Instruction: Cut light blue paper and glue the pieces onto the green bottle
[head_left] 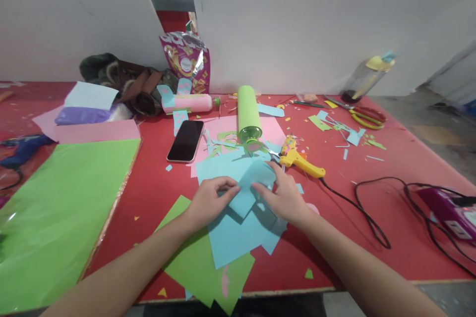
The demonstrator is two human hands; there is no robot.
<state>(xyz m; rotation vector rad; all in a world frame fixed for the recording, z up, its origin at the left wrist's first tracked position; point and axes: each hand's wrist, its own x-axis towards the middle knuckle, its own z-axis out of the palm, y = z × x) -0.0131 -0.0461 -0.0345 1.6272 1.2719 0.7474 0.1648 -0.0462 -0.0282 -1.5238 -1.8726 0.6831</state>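
A small folded light-blue paper piece (243, 200) is held between my two hands above larger blue sheets (232, 242). My left hand (215, 198) pinches its left edge between thumb and fingers. On the right side, my right hand (280, 190) grips the same piece, thumb on its face and fingers at the upper edge. Green sheets (186, 257) lie beneath the blue ones, toward the front edge. Just beyond my hands a green-wrapped bottle (248, 109) lies on a pink sheet (273, 131), its clear green end toward me.
A yellow glue gun (305, 162) with a black cord lies right of my hands. A phone (186, 141) and pink-wrapped bottle (191, 103) lie left of the green bottle. Scissors (366, 116) and paper scraps are at the right; a large green pack (63, 213) covers the left.
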